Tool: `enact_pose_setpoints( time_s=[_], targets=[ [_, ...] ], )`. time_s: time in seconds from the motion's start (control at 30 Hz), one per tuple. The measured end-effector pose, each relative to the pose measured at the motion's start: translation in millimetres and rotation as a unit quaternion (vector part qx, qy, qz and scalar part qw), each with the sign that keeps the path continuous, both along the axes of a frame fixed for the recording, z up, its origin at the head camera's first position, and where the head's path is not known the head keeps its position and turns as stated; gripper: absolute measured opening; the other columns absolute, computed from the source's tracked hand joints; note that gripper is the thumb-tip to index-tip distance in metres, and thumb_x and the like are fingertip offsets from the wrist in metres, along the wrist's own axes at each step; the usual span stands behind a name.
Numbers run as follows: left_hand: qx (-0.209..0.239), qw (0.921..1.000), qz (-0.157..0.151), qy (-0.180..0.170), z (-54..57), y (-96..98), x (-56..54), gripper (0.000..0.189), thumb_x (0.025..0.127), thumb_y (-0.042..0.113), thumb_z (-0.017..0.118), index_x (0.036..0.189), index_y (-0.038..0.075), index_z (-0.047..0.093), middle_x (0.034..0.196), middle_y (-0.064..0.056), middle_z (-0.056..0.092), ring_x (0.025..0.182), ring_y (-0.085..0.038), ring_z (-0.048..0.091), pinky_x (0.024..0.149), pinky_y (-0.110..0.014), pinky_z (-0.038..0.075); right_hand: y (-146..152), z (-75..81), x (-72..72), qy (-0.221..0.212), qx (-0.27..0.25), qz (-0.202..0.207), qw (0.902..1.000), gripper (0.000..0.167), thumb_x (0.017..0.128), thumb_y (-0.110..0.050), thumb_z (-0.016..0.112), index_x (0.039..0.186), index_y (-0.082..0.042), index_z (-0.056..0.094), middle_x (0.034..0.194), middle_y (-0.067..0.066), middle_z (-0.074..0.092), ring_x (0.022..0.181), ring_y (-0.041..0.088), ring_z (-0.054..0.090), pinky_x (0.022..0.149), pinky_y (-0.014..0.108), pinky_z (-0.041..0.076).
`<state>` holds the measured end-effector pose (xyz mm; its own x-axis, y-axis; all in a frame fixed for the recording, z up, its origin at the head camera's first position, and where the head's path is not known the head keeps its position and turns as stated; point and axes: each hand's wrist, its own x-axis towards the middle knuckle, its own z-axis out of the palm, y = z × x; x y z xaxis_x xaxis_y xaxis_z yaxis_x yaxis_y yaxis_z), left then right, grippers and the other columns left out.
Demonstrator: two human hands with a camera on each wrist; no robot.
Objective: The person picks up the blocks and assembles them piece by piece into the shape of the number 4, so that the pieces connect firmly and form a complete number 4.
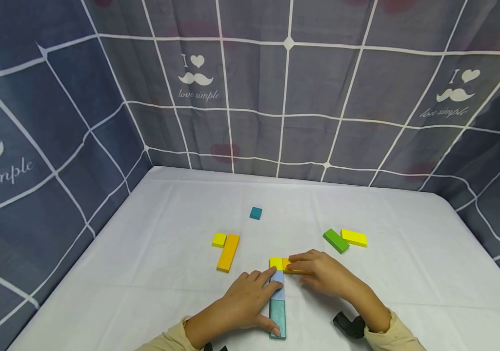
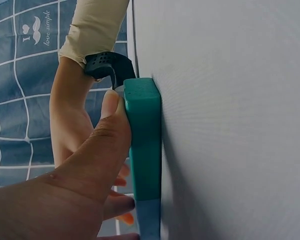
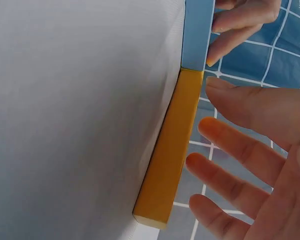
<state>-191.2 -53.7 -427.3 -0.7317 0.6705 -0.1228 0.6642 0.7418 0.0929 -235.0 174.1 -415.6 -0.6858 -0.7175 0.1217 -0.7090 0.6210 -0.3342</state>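
Observation:
A column of blocks lies on the white table: a teal block (image 1: pixel 278 313) nearest me, a light blue block (image 1: pixel 278 294) beyond it and a small yellow block (image 1: pixel 276 262) at the far end. My left hand (image 1: pixel 250 300) rests along it, thumb on the teal block and fingertips over the light blue and yellow ones. An orange block (image 3: pixel 169 150) extends rightward from the yellow block, forming a corner. Over its top, my right hand (image 1: pixel 326 273) lays spread fingers (image 3: pixel 242 150), partly hiding it in the head view.
Left of the column lie a yellow square block (image 1: pixel 219 240) and a long orange block (image 1: pixel 228 253). Farther back is a dark teal cube (image 1: pixel 256 213). To the right, a green block (image 1: pixel 335 241) meets a yellow block (image 1: pixel 354 238). A gridded curtain (image 1: pixel 254 97) surrounds the table.

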Motion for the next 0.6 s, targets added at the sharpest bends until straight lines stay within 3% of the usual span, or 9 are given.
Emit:
enact_pose_setpoints(
  time_s=[0.6],
  targets=[
    [0.014, 0.9995, -0.016, 0.021, 0.6, -1.7, 0.0, 0.076, 0.064, 0.079, 0.048, 0.121, 0.029, 0.045, 0.142, -0.006, 0.038, 0.112, -0.017, 0.047, 0.081, -0.026, 0.039, -9.6, 2.4, 8.4, 0.012, 0.061, 0.008, 0.998, 0.038, 0.078, -0.015, 0.07, 0.115, -0.021, 0.065, 0.127, 0.007, 0.056, 0.114, 0.025, 0.054, 0.09, 0.041, 0.046]
  ],
)
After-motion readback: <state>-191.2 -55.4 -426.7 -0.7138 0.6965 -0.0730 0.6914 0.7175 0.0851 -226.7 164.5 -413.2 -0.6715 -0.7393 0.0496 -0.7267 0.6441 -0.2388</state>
